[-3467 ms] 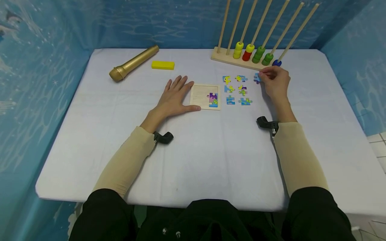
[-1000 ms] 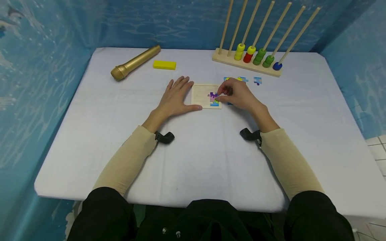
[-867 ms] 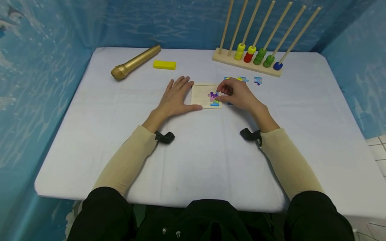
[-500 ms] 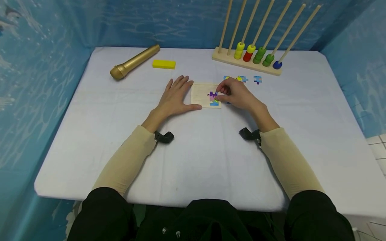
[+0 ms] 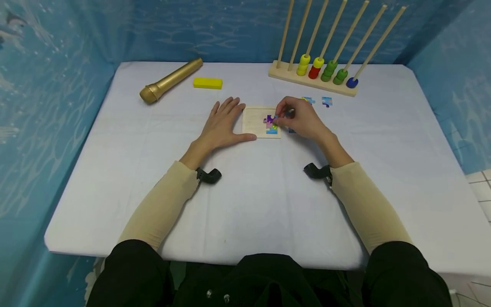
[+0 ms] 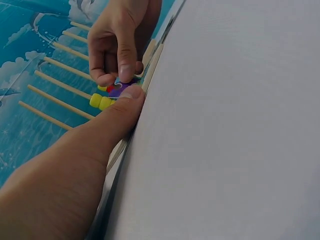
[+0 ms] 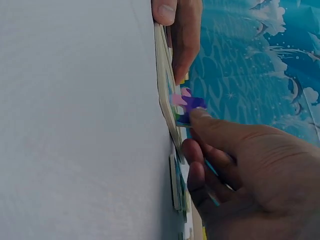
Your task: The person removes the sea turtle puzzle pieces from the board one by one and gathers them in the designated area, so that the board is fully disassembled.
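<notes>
A square wooden puzzle tray (image 5: 252, 123) lies on the table with several joined jigsaw pieces (image 5: 271, 131), pink, purple and blue, at its right side. My left hand (image 5: 220, 128) rests beside it with spread fingers, its thumb and forefinger touching the tray's left edge. Over the right edge, my right hand (image 5: 303, 117) pinches a purple jigsaw piece (image 7: 194, 103) between thumb and forefinger. In the left wrist view, the thumb (image 6: 132, 92) sits on the tray's near edge. Loose jigsaw pieces (image 5: 327, 101) lie right of the tray, some hidden under the right hand.
Behind the pieces stands a wooden bead counting frame (image 5: 312, 79) with upright rods. A golden microphone (image 5: 170, 81) and a yellow block (image 5: 207, 83) lie at the back left. Blue sea-print cloth (image 5: 230, 30) rises behind the white table (image 5: 245, 204).
Since the earliest frame, my right hand has left a blue piece at the upper right and moved left to the tray. Lately its fingertips have shifted slightly. The left hand stays put.
</notes>
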Action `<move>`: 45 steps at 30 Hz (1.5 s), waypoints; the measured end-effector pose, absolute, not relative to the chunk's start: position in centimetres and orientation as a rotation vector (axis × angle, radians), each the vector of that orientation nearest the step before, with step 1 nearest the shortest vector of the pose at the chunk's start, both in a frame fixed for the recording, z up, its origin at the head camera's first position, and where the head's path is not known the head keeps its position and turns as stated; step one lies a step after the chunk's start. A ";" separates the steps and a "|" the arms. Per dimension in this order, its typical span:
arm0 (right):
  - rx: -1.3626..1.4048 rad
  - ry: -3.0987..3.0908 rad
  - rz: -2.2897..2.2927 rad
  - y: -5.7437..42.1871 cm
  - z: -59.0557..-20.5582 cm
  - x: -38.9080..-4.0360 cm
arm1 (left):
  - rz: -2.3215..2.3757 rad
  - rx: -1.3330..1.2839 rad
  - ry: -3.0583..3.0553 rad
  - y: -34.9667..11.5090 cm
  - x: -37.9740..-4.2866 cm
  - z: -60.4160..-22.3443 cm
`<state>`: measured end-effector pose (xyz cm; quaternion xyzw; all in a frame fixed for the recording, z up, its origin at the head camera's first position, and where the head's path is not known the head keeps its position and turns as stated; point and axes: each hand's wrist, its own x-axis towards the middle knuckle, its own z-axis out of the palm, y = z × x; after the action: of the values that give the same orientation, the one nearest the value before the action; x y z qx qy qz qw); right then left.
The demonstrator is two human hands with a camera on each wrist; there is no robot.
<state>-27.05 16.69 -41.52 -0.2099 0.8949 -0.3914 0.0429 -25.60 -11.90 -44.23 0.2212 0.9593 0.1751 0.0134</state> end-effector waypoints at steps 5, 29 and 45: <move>-0.620 2.705 -1.313 16.8 -41.5 -27.1 | 0.535 0.689 2.986 -11.8 -25.6 -44.2; -0.727 2.758 -1.058 16.3 -41.6 -27.1 | 0.539 0.711 2.997 -12.1 -25.8 -44.5; -0.722 2.804 -1.089 16.3 -41.3 -26.9 | 0.539 0.699 2.994 -12.0 -25.8 -44.4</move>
<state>-26.90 16.33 -41.29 -0.2332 0.9062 -0.3519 0.0241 -25.76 -12.02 -44.41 0.2238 0.9592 0.1726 0.0100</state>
